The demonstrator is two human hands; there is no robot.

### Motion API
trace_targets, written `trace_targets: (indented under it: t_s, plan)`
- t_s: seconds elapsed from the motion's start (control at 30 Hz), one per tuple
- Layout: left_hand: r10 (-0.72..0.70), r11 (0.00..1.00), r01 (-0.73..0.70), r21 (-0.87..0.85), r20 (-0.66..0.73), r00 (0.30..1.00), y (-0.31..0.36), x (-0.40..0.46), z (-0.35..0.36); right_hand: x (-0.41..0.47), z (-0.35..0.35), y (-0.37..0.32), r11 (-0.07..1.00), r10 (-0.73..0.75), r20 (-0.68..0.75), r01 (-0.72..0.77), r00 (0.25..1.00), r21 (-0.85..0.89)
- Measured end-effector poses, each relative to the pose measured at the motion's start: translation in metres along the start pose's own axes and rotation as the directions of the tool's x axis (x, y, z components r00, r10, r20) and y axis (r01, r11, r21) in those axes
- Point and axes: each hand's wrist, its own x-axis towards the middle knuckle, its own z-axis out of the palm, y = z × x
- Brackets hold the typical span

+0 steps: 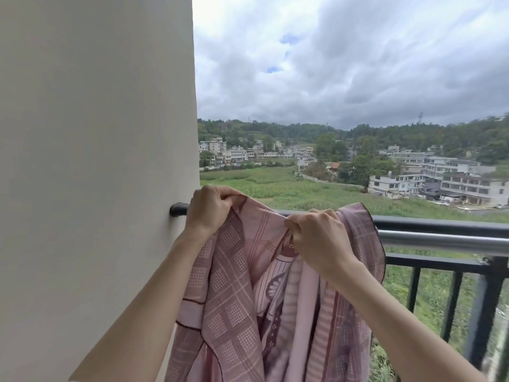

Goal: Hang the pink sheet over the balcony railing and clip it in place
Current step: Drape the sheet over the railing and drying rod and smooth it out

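The pink sheet (237, 307), checked and patterned in darker mauve, hangs bunched in front of the balcony railing (440, 226). My left hand (210, 208) grips its top edge close to the wall, just above the rail's end. My right hand (319, 241) pinches the same edge a little further right, at rail height. Part of the sheet lies over the rail to the right of my right hand. No clip is visible.
A plain cream wall (96, 161) fills the left side; the black rail mount (177, 209) is fixed into it. A shiny metal bar (446, 242) runs just below the black top rail, with black vertical bars (451, 301) beneath. Fields and buildings lie beyond.
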Motion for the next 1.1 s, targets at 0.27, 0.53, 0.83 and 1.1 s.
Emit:
trace_targets:
  t_s: [0.27,0.53,0.83,1.1]
  plan:
    - [0.242,0.963,-0.218,-0.156,0.160,0.957,0.067,0.009,0.056,-0.032,-0.040,0.064,0.977,0.211,-0.097,-0.210,0.973,0.026]
    - [0.071,0.997,-0.064,-0.031,0.423,0.903,0.001,-0.007,0.012,-0.026,-0.014,0.028,0.994,0.105,-0.080,-0.102,0.991,0.046]
    - [0.005,0.998,0.007,-0.063,0.192,0.981,-0.044,-0.018,-0.007,-0.002,0.027,-0.009,0.990,-0.088,-0.105,0.099,0.991,0.105]
    - [0.125,0.954,-0.187,0.234,0.258,0.958,0.028,0.030,0.043,-0.019,0.016,0.010,0.996,-0.024,-0.215,0.042,0.976,0.079]
